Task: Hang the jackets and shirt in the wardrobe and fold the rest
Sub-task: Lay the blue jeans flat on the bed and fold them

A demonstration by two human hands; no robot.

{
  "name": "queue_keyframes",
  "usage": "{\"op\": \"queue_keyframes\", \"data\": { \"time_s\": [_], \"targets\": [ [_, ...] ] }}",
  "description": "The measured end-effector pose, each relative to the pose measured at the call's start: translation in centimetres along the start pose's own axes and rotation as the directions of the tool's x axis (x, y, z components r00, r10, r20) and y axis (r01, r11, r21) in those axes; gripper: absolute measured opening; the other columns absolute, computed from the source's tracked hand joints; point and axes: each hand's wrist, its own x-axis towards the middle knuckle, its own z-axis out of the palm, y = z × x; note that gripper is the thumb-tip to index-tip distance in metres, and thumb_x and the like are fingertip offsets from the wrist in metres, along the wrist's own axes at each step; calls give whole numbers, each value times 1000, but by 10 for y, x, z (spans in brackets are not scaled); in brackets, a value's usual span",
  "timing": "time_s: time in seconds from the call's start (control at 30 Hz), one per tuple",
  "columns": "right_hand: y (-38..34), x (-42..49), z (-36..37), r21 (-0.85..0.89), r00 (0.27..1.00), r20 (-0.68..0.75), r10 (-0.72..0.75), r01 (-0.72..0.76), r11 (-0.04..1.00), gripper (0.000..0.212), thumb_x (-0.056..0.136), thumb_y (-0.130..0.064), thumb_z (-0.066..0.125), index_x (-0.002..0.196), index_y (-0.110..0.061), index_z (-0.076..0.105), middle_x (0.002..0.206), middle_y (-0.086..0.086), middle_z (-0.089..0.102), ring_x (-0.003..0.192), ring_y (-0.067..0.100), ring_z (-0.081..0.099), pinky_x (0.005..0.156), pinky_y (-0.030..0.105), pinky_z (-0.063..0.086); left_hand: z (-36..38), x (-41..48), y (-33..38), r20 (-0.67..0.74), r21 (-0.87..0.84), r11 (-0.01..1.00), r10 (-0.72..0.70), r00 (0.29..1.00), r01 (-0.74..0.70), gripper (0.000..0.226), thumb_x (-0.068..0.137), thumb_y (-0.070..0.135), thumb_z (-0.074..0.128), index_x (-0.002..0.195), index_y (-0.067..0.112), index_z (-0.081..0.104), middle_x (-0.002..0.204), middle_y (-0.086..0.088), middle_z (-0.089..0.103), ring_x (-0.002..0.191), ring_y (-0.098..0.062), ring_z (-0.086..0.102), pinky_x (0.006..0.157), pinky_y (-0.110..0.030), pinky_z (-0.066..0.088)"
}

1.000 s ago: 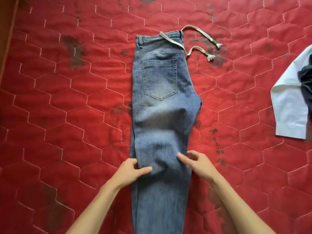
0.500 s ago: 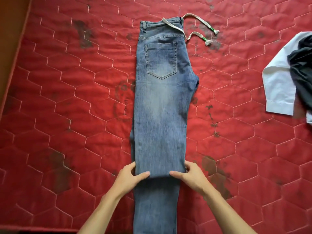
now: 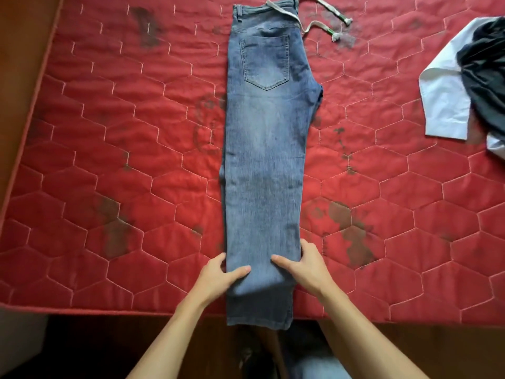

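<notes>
One pair of jeans (image 3: 263, 160) is lying down the middle of one red mattress (image 3: 123, 132), showing one back pocket (image 3: 265, 61). One drawstring (image 3: 314, 26) is trailing from the far end, and it is ending in two tips, a farther tassel (image 3: 347, 21) and a nearer tassel (image 3: 335, 37). Two more garments are lying at the right: one white shirt (image 3: 445, 102) and one dark garment (image 3: 486, 72) overlapping it. Two hands are reaching in at the near side, one left hand (image 3: 221, 277) and one right hand (image 3: 306, 266).

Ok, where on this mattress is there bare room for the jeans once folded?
Widest free patch: the red mattress left of the jeans, out to its edge. A smaller one lies between the jeans and the white shirt, nearer you than the drawstring. The far right is crowded: a dark garment is heaped on the shirt.
</notes>
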Motion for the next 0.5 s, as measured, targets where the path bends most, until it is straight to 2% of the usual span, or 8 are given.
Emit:
{"op": "queue_keyframes", "data": {
  "time_s": [0.07,0.1,0.17,0.23,0.3,0.37,0.43,0.5],
  "targets": [
    [6,-11,9,-143,998,-64,-14,5,990,47,71,-52,79,107,-26,65,113,-3,53,101,5,54,92,26,47,8,-11,-10,-113,143,990,14,994,2,42,82,54,72,113,25,70,108,11,74,99,-7,69,87,-27,54],
    [8,-17,12,-142,999,-50,-9,1,990,42,74,-50,78,107,-25,67,113,-4,53,102,6,53,91,24,46,14,-17,-11,-171,206,979,45,984,-9,39,87,54,67,111,24,72,106,8,73,99,-11,68,83,-27,51],
    [12,-29,16,-5,998,33,58,-58,998,40,74,-50,80,102,-23,74,106,-6,69,99,7,65,88,27,54,25,-29,-11,-260,285,958,113,959,-35,36,91,54,62,101,21,73,101,1,70,97,-20,67,79,-30,47],
    [22,-43,20,79,981,134,140,-152,985,51,65,-59,82,101,-23,76,96,-9,77,92,6,72,87,33,58,32,-36,-12,-288,312,949,134,948,-39,35,89,56,63,90,21,70,98,-2,66,94,-22,65,77,-30,45],
    [36,-56,21,20,962,202,186,-194,981,54,63,-64,81,101,-26,77,93,-12,77,90,4,72,88,33,58,35,-40,-17,-228,307,952,60,972,13,44,84,62,64,81,18,67,95,1,71,90,-17,66,74,-29,46],
    [49,-69,22,24,932,284,227,-243,970,59,61,-68,81,102,-26,77,95,-11,77,91,5,73,90,31,57,34,-44,-28,-129,233,971,-29,991,59,56,79,70,64,88,16,73,92,5,75,88,-13,70,75,-29,53],
    [58,-82,24,54,910,336,241,-275,960,65,60,-70,81,106,-24,77,99,-9,77,94,7,73,91,32,57,35,-53,-40,-18,158,984,-81,997,83,60,74,77,62,88,19,74,83,9,75,77,-7,69,71,-25,56],
    [67,-95,27,36,923,323,208,-231,972,51,71,-63,77,103,-23,78,96,-10,77,93,5,72,91,30,56,40,-64,-53,32,250,966,-75,997,65,58,79,77,57,74,20,68,66,11,68,61,-6,63,59,-24,50]
  ]
}}
